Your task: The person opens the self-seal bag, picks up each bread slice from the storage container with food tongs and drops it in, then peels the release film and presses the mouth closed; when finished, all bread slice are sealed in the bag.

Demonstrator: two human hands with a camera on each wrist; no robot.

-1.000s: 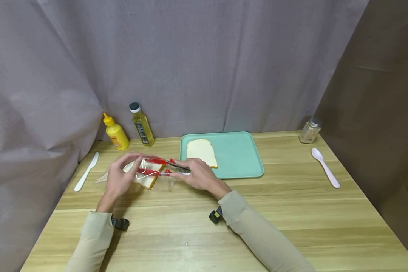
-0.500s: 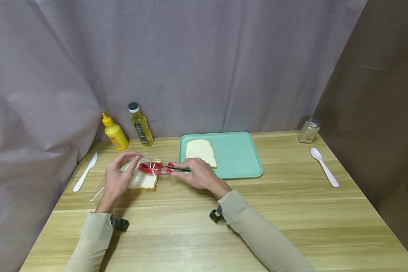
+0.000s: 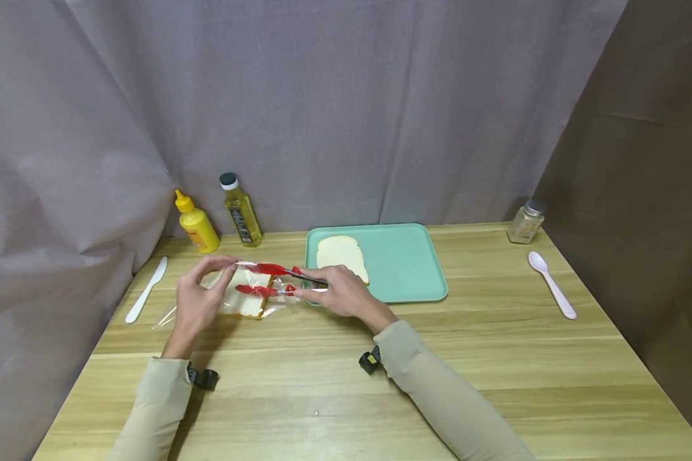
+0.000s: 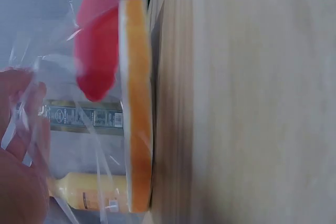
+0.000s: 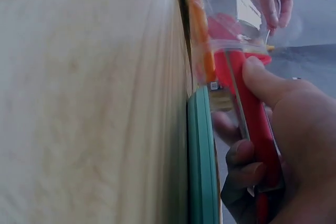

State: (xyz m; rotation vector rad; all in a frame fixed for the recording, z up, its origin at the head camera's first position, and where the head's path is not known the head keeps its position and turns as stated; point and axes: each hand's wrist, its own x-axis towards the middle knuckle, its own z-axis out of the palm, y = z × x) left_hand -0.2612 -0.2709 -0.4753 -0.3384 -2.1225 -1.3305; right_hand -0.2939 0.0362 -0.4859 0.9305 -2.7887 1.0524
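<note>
A clear plastic bag (image 3: 230, 306) lies on the wooden table with a bread slice (image 3: 247, 299) inside. My left hand (image 3: 222, 272) pinches the bag's upper edge and holds its mouth up. My right hand (image 3: 311, 285) grips red tongs (image 3: 268, 279), whose two arms are spread and reach into the bag's mouth, above and beside the slice. In the left wrist view the crust (image 4: 137, 103) shows edge-on, with a red tong tip (image 4: 97, 51) behind the plastic. In the right wrist view my fingers wrap the tongs (image 5: 252, 108) beside the tray's rim (image 5: 202, 161).
A teal tray (image 3: 409, 269) with another bread slice (image 3: 340, 256) sits just right of my right hand. A mustard bottle (image 3: 196, 227) and an oil bottle (image 3: 241, 212) stand at the back left. A white knife (image 3: 147, 289) lies far left, with a white spoon (image 3: 550, 291) and a spice jar (image 3: 526, 221) at the right.
The tongs, nearly closed half a second ago, have spread apart again. My left hand has lifted the bag's upper edge slightly. The bagged bread has stayed in place.
</note>
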